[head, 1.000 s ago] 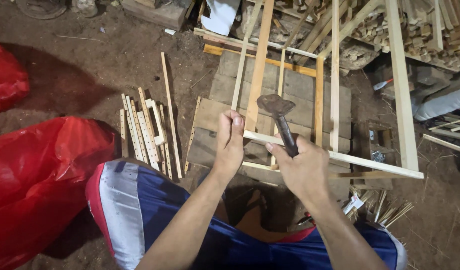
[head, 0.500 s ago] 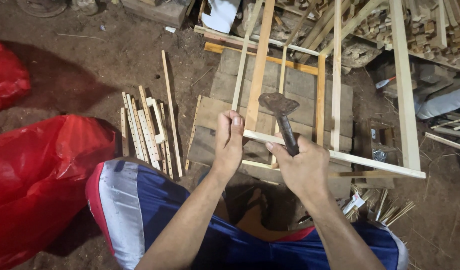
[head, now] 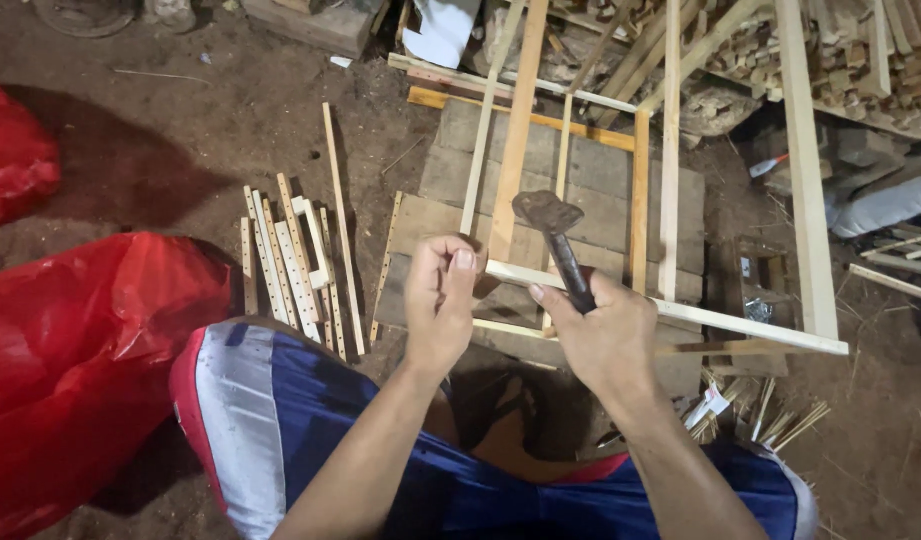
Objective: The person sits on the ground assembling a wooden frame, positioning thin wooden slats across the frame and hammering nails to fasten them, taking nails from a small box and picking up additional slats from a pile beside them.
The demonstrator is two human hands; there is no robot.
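Your right hand (head: 605, 335) clenches the hammer (head: 555, 245) handle, head raised above the wooden frame (head: 670, 312), while your left hand (head: 440, 305) pinches at the frame's near corner.

Right hand (head: 605, 335) gripping hammer (head: 558, 240) handle, head raised above wooden frame (head: 670, 312), left hand (head: 438, 305) pinching at frame corner, possibly a nail, punched slats (head: 290, 262) beside, red bag (head: 80, 350) at left

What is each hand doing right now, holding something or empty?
Left hand: closed, fingertips pinched at the end of the wooden slat; anything pinched is too small to tell.
Right hand: closed, holding the hammer.
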